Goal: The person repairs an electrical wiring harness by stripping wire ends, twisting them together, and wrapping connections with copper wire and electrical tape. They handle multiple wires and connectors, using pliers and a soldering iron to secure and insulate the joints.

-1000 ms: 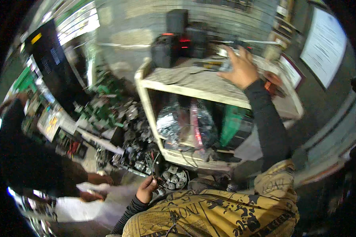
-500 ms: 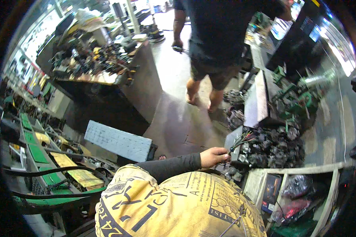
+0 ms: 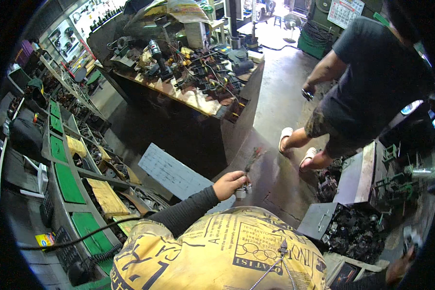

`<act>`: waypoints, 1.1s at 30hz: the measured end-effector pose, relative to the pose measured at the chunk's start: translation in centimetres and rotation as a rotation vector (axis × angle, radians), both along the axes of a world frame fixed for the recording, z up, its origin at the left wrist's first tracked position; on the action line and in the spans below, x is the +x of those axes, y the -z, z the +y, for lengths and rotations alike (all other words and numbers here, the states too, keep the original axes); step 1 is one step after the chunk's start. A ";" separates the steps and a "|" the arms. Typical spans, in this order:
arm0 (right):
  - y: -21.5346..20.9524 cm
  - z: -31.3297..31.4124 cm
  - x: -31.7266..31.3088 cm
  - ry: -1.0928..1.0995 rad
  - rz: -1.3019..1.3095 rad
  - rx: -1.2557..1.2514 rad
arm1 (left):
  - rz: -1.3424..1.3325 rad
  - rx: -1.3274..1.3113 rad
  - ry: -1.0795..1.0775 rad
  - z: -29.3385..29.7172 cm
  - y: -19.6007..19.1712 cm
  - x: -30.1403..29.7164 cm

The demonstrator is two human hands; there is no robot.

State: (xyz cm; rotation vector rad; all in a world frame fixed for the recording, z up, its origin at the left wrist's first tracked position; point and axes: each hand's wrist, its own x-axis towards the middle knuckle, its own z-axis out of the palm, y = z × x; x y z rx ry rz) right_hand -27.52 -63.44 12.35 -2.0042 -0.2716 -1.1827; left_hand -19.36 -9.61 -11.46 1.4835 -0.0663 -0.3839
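My left hand [image 3: 231,185], at the end of a black sleeve, is closed around a small part with thin coloured wires [image 3: 254,159] sticking up from it. Grey metal pieces [image 3: 241,192] hang just below its fingers. At the lower right edge my right hand [image 3: 400,267] is dim and partly cut off. Its fingers appear closed on a grey metal part [image 3: 413,238] whose kind I cannot make out. Between the two hands, nearer the right one, lies a heap of dark metal parts [image 3: 355,237] beside a grey metal box [image 3: 317,220].
A person [image 3: 372,82] in a dark shirt stands ahead on the right, holding a small dark object. A workbench [image 3: 205,104] heaped with parts and a drill is at the far left. Nearer are a blue-grey bench [image 3: 174,174] and green-topped shelving [image 3: 68,182].
My view has swung left. My left hand, with the wired part, is now over the floor, away from the dark heap. My right hand has come into view; the other person appears farther right.
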 end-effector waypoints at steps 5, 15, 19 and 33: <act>2.9 16.1 19.3 -0.575 0.181 0.417 | 0.023 -0.133 -0.239 5.7 1.1 1.3; 10.8 46.6 51.0 -1.318 0.778 0.683 | 0.166 -0.158 -0.845 7.8 3.3 5.0; 12.7 57.7 60.3 -1.311 0.726 0.385 | 0.233 -0.190 -1.063 6.8 2.2 6.8; 21.9 69.4 69.6 -1.210 0.374 -0.339 | 0.128 -0.439 -1.260 5.4 -1.6 10.8</act>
